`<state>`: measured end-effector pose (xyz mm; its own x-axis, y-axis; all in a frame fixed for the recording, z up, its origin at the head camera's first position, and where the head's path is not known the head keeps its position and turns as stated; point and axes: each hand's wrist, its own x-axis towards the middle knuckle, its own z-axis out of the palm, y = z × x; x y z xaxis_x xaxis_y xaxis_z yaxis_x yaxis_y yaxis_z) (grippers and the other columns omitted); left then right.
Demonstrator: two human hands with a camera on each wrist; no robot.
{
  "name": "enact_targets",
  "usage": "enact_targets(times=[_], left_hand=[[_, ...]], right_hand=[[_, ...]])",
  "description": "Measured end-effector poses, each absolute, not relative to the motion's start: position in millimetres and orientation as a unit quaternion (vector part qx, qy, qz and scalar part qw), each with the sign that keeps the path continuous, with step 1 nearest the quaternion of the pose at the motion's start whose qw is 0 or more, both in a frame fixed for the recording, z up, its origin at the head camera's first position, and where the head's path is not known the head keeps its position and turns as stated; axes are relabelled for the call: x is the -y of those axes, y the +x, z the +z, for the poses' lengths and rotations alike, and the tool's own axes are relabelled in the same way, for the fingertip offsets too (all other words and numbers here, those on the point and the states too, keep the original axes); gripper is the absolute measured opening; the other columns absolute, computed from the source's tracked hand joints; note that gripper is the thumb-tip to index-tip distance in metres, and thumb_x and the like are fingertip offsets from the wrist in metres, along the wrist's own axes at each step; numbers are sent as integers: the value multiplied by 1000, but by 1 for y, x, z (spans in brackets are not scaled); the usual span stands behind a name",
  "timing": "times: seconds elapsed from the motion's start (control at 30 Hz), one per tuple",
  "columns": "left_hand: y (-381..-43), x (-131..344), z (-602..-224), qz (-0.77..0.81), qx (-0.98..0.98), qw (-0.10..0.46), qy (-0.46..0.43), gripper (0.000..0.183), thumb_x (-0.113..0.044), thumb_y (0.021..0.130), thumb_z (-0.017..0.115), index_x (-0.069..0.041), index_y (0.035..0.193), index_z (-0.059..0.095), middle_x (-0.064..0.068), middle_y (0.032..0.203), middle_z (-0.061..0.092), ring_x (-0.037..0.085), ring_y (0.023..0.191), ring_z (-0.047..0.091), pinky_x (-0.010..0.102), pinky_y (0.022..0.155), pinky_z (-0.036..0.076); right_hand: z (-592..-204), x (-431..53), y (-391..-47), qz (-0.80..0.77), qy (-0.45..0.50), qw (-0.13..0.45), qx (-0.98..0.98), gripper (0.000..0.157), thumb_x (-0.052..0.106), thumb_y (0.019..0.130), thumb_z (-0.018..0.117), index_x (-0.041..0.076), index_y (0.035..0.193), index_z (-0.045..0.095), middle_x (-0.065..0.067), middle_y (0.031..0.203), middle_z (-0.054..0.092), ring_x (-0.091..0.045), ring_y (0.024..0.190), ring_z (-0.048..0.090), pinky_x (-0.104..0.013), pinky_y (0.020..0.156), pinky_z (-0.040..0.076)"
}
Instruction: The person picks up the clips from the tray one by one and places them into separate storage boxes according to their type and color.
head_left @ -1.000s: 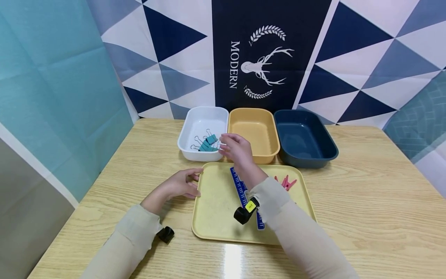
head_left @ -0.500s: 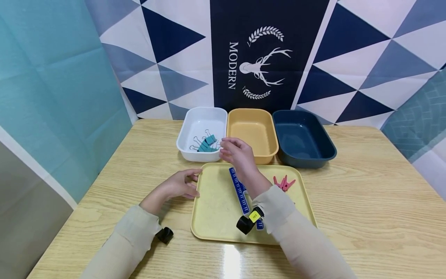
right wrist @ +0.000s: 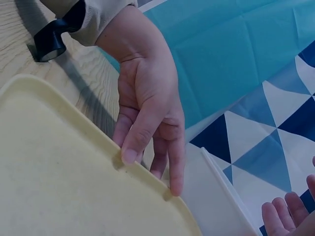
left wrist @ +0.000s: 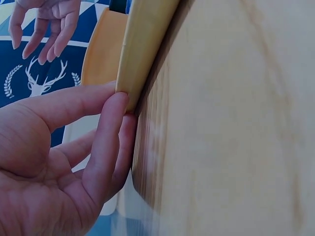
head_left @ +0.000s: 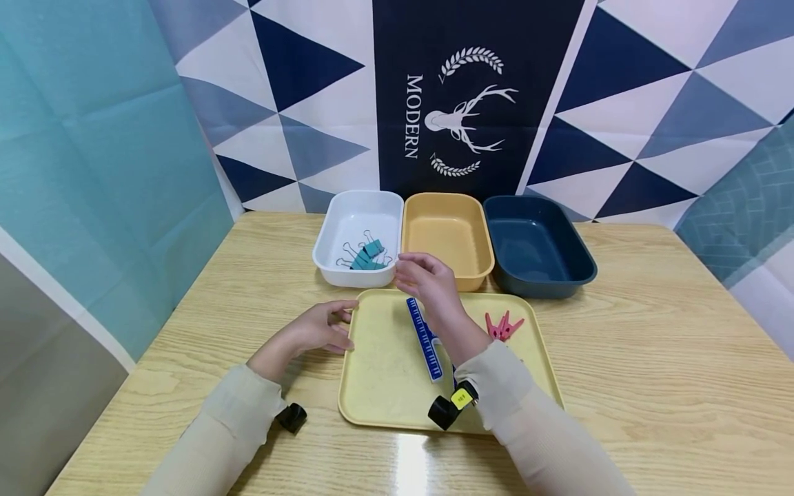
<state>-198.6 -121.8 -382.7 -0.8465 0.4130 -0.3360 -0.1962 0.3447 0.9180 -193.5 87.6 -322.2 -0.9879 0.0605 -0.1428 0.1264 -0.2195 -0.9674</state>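
Note:
My left hand [head_left: 319, 327] touches the left rim of the pale yellow tray [head_left: 378, 396] with thumb and fingers spread along its edge. In the left wrist view, fingertips of the left hand [left wrist: 74, 152] meet the tray's rim [left wrist: 142, 44]. My right hand [head_left: 434, 286] hovers over the tray's far edge, near the front of the white bin [head_left: 356, 277], fingers loosely bent and holding nothing. Several teal binder clips [head_left: 366, 258] lie in that bin. On the tray are a blue strip with white marks [head_left: 424, 341] and pink clothespins [head_left: 503, 326]. The right forearm hides part of the tray.
A yellow-orange bin [head_left: 449, 231] and a dark blue bin [head_left: 540, 244] stand beside the white one, along the back of the wooden table [head_left: 651, 331]. A patterned cloth [head_left: 459, 103] hangs behind them.
My right hand has drawn back slightly from the white bin toward the tray, and its forearm has shifted a little right. The left hand stays at the tray's rim.

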Motion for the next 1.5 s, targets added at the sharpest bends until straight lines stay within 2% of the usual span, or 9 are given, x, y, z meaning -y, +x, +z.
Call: enact_targets(times=[0.17,0.43,0.67,0.9,1.07,1.33,1.5], left_hand=[[-199,121,-383,569,-774,269,69,78,15,73,67,-3,142,36,18,115,42,22,86,54,35,72,58],[-199,121,-383,568,-776,266,73,78,15,73,68,-3,142,36,18,116,42,22,86,55,35,72,58],[-199,122,-382,567,-776,265,78,79,14,73,68,-3,142,35,18,116,42,22,86,54,35,72,58],[-198,123,-382,564,-778,266,73,78,13,73,68,-4,142,36,17,115,42,22,87,55,35,72,57],[-197,122,-381,565,-778,265,72,78,13,73,68,-4,142,36,16,114,43,22,87,54,35,72,58],[-197,123,-381,566,-777,264,76,78,14,73,68,-3,142,35,17,115,42,22,87,55,35,72,57],[-196,123,-381,564,-778,264,78,78,13,74,69,-3,142,35,17,116,42,21,87,54,35,72,58]], right_hand=[[-325,-92,-189,-770,67,15,-635,27,12,89,62,0,114,58,-11,115,57,-26,105,56,-34,95,47],[-329,-101,-184,-757,47,22,-651,33,15,90,61,-2,119,55,-10,117,51,-31,115,48,-37,100,42],[-331,-106,-182,-741,59,33,-668,34,16,91,61,1,121,56,-9,118,53,-25,112,51,-38,102,40],[-335,-111,-181,-714,57,44,-697,36,4,89,60,2,124,55,-16,124,51,-26,112,49,-35,100,41],[-339,-118,-178,-675,47,68,-733,43,-1,86,59,5,128,52,-13,130,49,-27,122,42,-38,104,37],[-347,-129,-176,-614,28,93,-783,53,-4,81,63,14,130,53,-4,132,48,-24,127,35,-41,106,34],[-353,-136,-173,-611,13,112,-783,60,-11,79,60,12,133,49,-8,137,43,-29,130,31,-45,108,30]])
